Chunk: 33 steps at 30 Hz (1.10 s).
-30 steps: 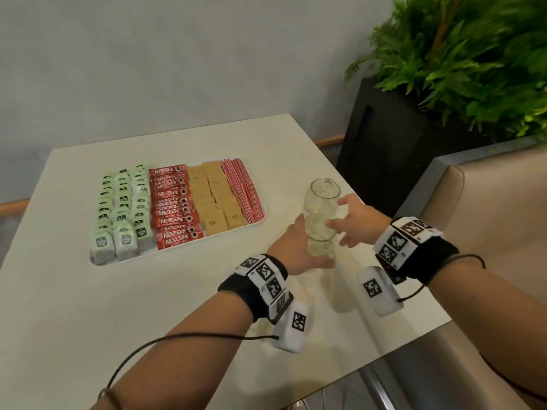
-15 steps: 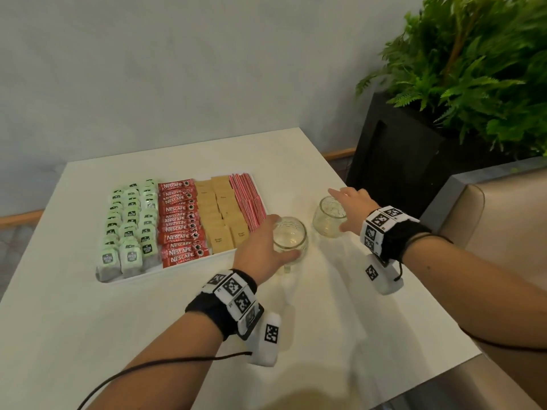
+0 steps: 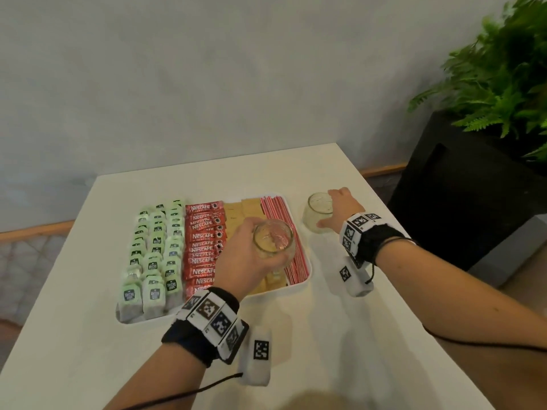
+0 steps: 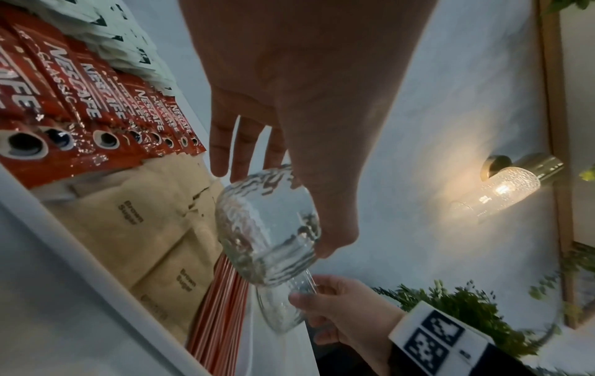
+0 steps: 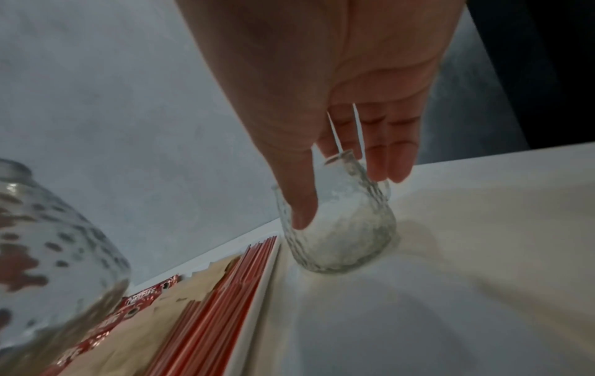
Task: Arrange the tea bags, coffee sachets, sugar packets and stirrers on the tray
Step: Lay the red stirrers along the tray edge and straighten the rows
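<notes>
Glass jars occupy both our hands: left hand (image 3: 247, 253) grips one jar (image 3: 273, 239) aloft over the tray (image 3: 306, 279), likely to stand stirrers (image 3: 276, 210); right hand (image 3: 340, 210) clasps the other jar (image 3: 318, 213) resting beside it. Sachets (image 3: 204, 241) lie in rows.

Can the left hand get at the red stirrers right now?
Probably not: the left hand grips a glass jar held above the red stirrers, so its fingers are occupied until it puts the jar down.

Tray (image 3: 306, 263) packed full, lifted glass (image 3: 273, 238) above stirrers (image 3: 291, 250), bare table (image 3: 340, 335) right
</notes>
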Each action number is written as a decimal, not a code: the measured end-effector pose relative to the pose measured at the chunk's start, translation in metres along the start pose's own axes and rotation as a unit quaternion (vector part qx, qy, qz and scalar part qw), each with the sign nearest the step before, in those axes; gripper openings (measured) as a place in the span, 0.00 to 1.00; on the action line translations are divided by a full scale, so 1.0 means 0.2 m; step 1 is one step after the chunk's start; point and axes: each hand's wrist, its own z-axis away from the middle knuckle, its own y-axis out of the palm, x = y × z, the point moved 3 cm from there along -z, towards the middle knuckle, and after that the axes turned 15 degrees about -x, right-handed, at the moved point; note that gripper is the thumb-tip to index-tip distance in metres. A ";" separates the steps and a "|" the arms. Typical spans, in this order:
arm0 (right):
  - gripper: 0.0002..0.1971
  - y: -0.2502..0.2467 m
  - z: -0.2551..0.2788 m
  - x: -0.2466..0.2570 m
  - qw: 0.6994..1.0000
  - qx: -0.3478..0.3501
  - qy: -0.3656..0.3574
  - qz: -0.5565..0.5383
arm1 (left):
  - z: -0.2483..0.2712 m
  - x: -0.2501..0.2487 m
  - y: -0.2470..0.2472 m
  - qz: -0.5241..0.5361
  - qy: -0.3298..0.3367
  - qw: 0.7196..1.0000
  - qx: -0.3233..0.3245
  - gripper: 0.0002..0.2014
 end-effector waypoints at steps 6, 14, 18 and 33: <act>0.37 -0.01 0.01 0.01 0.992 -0.063 0.037 -0.107 | -0.07 0.06 0.10 0.058 -0.049 0.996 -0.048 0.34; 0.20 -0.11 0.35 0.03 0.910 0.125 0.074 -0.388 | -0.12 -0.14 0.31 0.165 -0.129 0.977 -0.043 0.36; 0.20 -0.13 0.34 -0.05 0.895 0.127 0.112 -0.414 | -0.05 -0.18 0.42 0.157 -0.083 0.984 0.032 0.38; 0.16 -0.04 0.15 -0.21 0.985 0.061 0.028 -0.160 | -0.02 -0.20 0.59 -0.088 -0.010 0.992 0.086 0.35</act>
